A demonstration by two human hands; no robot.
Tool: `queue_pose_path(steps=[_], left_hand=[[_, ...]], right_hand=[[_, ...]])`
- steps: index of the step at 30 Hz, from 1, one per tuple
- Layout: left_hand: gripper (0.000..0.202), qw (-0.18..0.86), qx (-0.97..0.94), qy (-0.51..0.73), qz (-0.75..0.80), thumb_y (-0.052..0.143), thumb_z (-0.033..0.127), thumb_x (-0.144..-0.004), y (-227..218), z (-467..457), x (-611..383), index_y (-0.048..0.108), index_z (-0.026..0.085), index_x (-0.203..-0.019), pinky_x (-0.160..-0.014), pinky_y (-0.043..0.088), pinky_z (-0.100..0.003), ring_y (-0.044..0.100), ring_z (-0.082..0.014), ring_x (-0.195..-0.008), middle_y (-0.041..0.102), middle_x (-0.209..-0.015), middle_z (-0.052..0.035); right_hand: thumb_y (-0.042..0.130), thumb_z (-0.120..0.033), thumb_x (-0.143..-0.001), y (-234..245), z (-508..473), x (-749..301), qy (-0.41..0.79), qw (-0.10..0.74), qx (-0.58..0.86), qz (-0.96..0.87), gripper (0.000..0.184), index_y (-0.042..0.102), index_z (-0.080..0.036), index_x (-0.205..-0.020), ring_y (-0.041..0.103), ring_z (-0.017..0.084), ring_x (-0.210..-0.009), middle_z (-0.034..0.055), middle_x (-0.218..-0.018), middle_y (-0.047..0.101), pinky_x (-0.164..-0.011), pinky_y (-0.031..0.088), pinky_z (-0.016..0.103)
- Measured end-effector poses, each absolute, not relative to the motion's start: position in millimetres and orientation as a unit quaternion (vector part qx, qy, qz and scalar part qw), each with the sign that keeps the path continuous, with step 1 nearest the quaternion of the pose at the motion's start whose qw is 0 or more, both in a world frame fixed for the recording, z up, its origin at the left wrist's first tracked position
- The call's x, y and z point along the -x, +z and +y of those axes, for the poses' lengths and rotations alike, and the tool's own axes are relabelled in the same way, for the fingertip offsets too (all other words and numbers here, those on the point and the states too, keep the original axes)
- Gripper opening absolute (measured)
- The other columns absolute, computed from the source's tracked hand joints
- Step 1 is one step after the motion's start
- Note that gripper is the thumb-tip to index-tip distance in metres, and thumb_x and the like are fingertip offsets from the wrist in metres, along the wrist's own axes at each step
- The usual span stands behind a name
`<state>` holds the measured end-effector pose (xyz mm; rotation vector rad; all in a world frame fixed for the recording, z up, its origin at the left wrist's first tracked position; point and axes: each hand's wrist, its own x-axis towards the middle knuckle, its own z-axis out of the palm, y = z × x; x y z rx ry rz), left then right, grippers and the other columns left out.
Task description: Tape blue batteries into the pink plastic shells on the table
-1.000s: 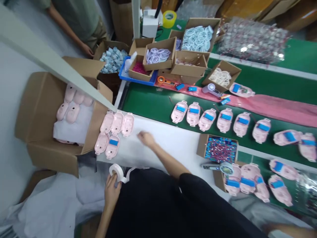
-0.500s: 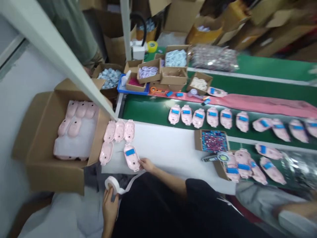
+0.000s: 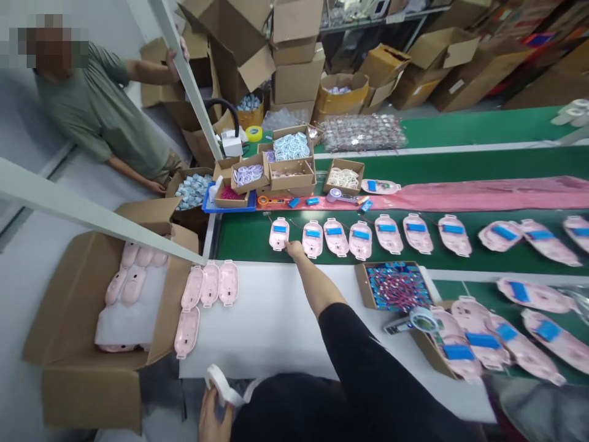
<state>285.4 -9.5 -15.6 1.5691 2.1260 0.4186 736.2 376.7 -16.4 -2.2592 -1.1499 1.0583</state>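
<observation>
My right hand (image 3: 294, 249) reaches out over the white table (image 3: 276, 319) onto the green belt (image 3: 243, 236). Its fingertips touch the lower corner of a pink shell with a blue pad (image 3: 278, 234), the leftmost of a row of such shells (image 3: 361, 238). The fingers are too small to tell whether they grip it. My left hand (image 3: 210, 417) is low by my lap, closed on a roll of white tape (image 3: 219, 382). Several pink shells without pads (image 3: 209, 285) lie at the table's left edge.
An open carton of pink shells (image 3: 133, 288) stands at the left. A small box of blue and red wired parts (image 3: 396, 285) sits on the table's right. Small boxes of rings (image 3: 276, 166) stand at the belt's head. A person in a green shirt (image 3: 96, 116) leans there.
My right hand picked the padded pink shell up from the table's left edge and carried it forward onto the belt at the row's left end. The view tilted up.
</observation>
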Motion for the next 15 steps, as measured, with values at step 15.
queue_pose_path(steps=[15], left_hand=[[0.038, 0.249, -0.845, 0.269, 0.389, 0.048, 0.022, -0.092, 49.9, 209.2, -472.9, 0.071, 0.014, -0.122, -0.118, 0.047, -0.06, 0.042, -0.0335, -0.151, 0.072, -0.129, -0.0153]], right_hand=[[0.063, -0.042, -0.089, 42.6, 29.4, -627.9, 0.647, 0.342, 0.578, -0.361, 0.026, 0.074, -0.023, -0.074, 0.047, 0.012, -0.046, -0.0029, -0.054, 0.055, -0.052, 0.037, 0.025]])
